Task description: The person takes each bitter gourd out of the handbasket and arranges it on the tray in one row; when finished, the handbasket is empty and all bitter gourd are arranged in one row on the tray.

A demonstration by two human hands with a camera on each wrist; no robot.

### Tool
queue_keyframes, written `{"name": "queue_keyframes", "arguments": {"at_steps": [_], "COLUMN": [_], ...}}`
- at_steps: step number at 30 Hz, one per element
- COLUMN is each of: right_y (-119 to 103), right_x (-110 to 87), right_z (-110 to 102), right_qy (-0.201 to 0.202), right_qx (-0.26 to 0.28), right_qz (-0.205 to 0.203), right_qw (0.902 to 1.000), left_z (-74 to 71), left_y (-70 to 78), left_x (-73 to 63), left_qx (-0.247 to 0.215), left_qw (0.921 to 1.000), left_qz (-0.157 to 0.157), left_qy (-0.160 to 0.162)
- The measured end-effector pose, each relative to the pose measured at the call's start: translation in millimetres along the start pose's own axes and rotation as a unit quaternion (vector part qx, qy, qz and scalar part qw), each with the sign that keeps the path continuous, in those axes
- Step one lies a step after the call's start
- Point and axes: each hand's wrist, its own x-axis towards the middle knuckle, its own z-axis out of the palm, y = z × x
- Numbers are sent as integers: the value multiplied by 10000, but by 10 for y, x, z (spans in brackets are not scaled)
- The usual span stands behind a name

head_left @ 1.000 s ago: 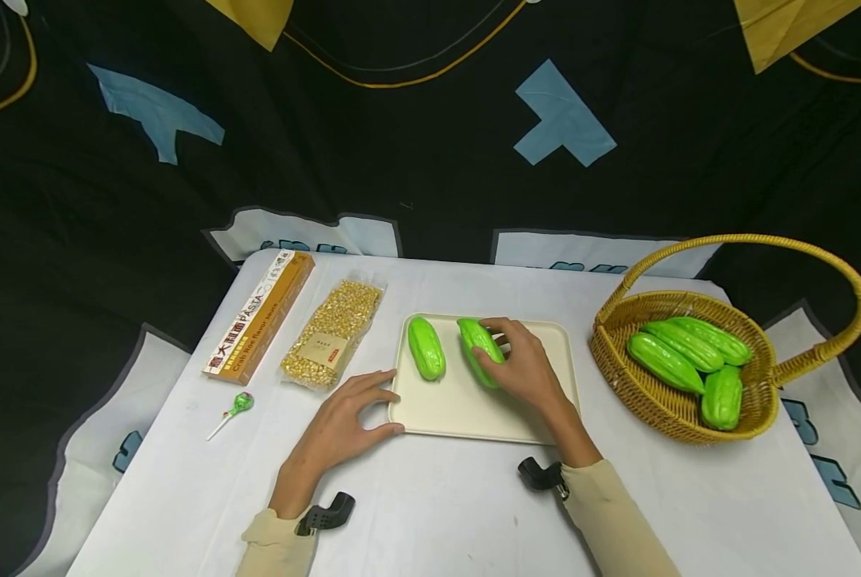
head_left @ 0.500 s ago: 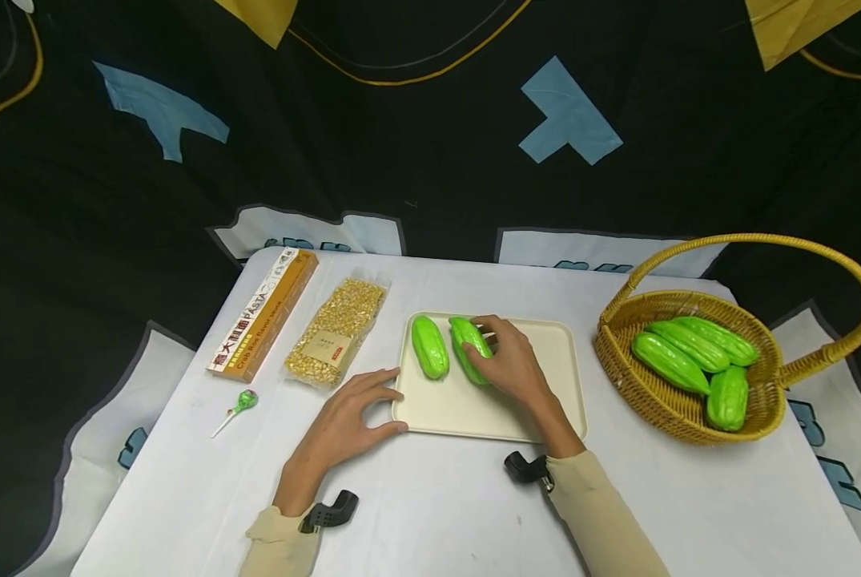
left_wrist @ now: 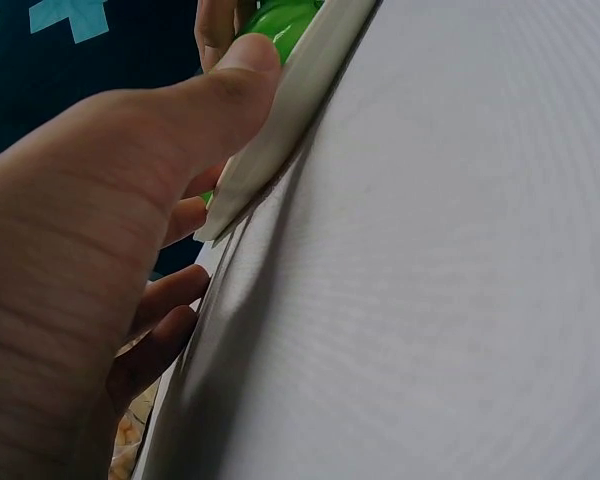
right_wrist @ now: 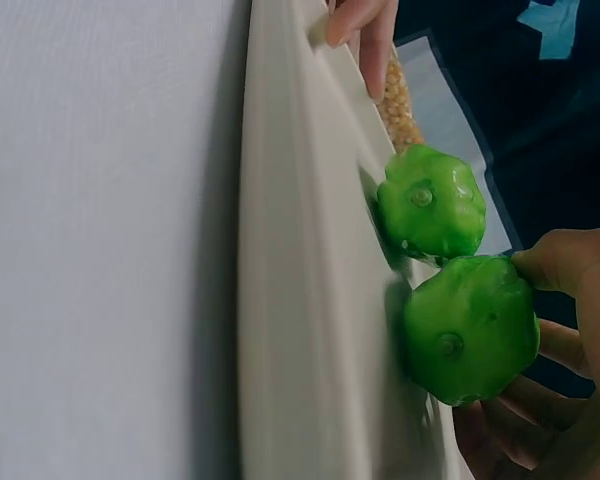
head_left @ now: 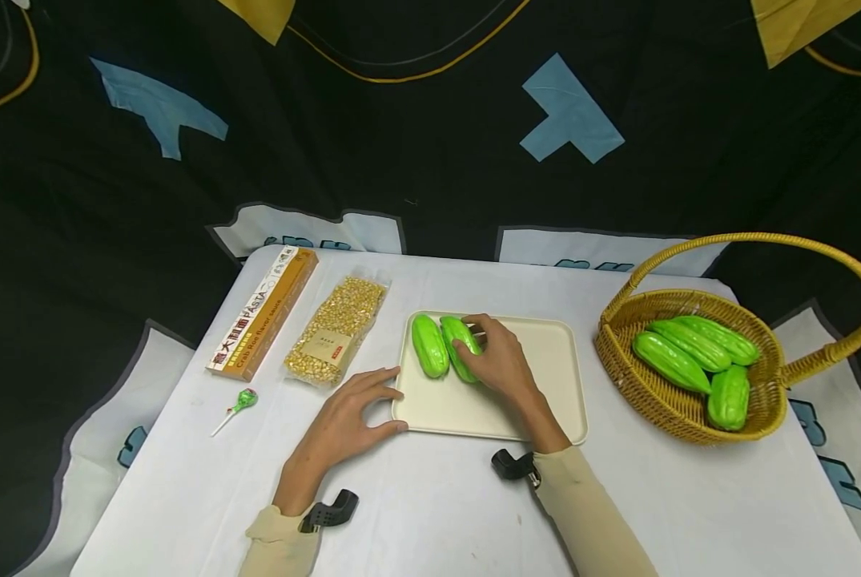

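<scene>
On a cream tray point(head_left: 524, 377) two green ridged bitter melons lie side by side. My right hand point(head_left: 502, 361) holds the right bitter melon point(head_left: 460, 346), thumb on its left side and fingers on the right. The left bitter melon point(head_left: 430, 346) lies against it or almost so; in the right wrist view the held bitter melon point(right_wrist: 470, 330) and the other bitter melon point(right_wrist: 432, 203) meet end-on. With fingers spread and relaxed, my left hand point(head_left: 347, 421) rests at the tray's left edge, its thumb near the front left corner. In the left wrist view the thumb touches the rim.
A wicker basket point(head_left: 635, 401) with a tall handle stands right of the tray, several bitter melons inside. Left of the tray lie a bag of corn kernels point(head_left: 347, 312), a pasta box point(head_left: 264, 312) and a lollipop point(head_left: 244, 399). A dark curtain hangs behind the table.
My right hand has moved left across the tray with the bitter melon, bringing it up to the other one. The left hand stays at the tray's edge.
</scene>
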Motion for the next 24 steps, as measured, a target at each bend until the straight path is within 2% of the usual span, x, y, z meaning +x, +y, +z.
{"name": "queue_keyframes", "arguments": {"at_steps": [14,24], "right_y": [-12,-28], "right_x": [22,6], "right_z": [112,88], "right_qy": [16,-119], "right_qx": [95,26], "right_qz": [152,225], "right_qw": [9998,9997], "left_z": [-2,-2], "left_y": [7,6], "left_x": [3,1], "left_qx": [7,42], "left_qw": [10000,10000], "left_qz": [68,67], "left_qy": [35,12]}}
